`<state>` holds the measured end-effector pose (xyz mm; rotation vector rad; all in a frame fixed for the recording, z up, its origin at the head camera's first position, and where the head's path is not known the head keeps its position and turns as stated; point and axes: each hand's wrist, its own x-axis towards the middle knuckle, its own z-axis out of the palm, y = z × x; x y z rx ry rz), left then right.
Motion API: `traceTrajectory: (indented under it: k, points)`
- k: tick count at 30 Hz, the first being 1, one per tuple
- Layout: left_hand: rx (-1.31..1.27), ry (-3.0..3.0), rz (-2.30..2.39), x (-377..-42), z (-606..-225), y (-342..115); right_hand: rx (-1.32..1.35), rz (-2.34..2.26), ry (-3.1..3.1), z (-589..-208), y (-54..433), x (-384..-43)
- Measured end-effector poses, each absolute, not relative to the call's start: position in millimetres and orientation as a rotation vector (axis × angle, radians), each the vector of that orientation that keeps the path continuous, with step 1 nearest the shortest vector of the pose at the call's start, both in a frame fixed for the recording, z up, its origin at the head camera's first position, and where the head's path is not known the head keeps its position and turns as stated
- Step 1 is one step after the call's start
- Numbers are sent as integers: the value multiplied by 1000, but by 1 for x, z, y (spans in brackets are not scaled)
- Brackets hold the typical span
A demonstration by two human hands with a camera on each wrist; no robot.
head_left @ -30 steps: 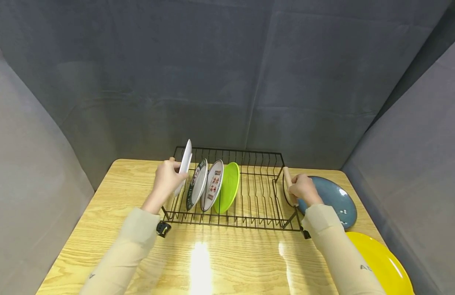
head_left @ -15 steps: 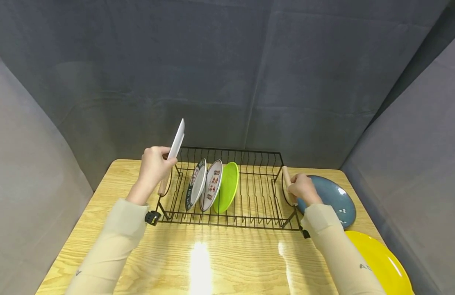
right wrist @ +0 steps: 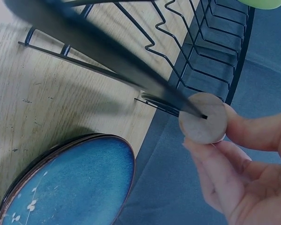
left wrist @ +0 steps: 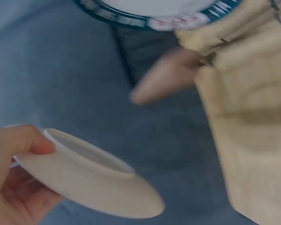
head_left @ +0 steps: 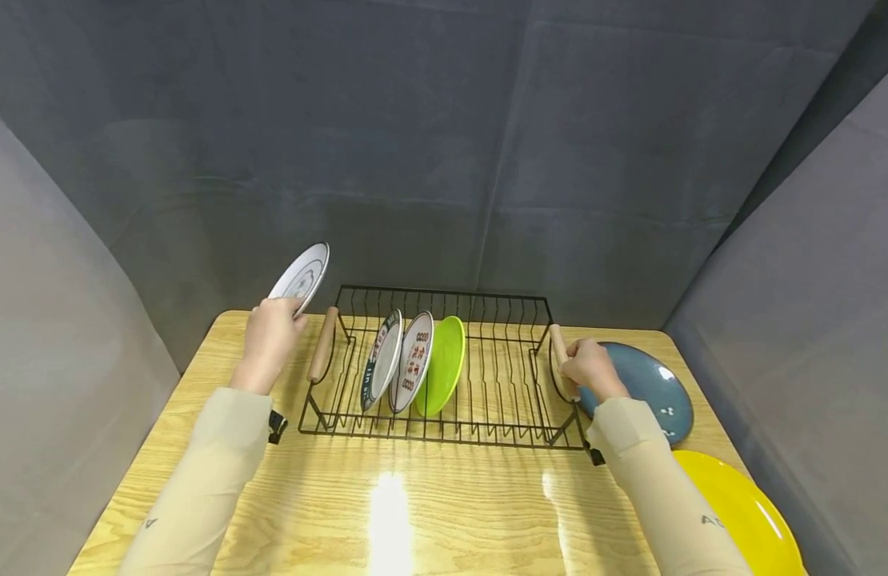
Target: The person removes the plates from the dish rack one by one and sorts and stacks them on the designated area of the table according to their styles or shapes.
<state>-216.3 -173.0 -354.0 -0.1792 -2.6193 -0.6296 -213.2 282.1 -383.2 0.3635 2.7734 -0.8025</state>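
My left hand [head_left: 270,342] pinches the edge of a white plate [head_left: 302,274] with a grey pattern, raised and tilted beyond the left end of a black wire dish rack [head_left: 451,442]. In the left wrist view, the thumb lies over the rim of this plate [left wrist: 98,185]. At the rack's other end, my right hand [head_left: 595,370] grips a wooden handle [head_left: 559,346]; the right wrist view shows the round end of that handle [right wrist: 202,124] between thumb and fingers. Standing in the rack are a green-rimmed plate [head_left: 384,360], a red-lettered white plate [head_left: 414,364] and a lime plate [head_left: 447,364].
A blue plate [head_left: 653,392] lies right of the rack, partly behind my right hand. Nearer me, a yellow plate [head_left: 746,512] is partly covered by my right sleeve. The rack's left wooden handle [head_left: 324,344] stands beside my left hand. Grey cloth [head_left: 415,160] walls surround the table.
My left hand has lifted the white plate out of the rack's left end and carried it left, turning its patterned face into view. My right hand stays on the handle.
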Motion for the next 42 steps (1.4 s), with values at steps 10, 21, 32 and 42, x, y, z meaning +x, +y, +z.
traceTrajectory:
  k: [10,21,32,42]
  points:
    - [-225,-2722,-383,-225,-401,-205,369,-816,2774,-383,283,-213]
    - [-318,-2816,-157,-224,-447,-227,364,-817,2763,-383,283,-211]
    - [-314,-2947,-122,-222,-478,-235,319,-803,2778,-382,284,-211]
    - [-337,-3011,-122,-217,-495,-233,324,-815,2763,-383,285,-211]
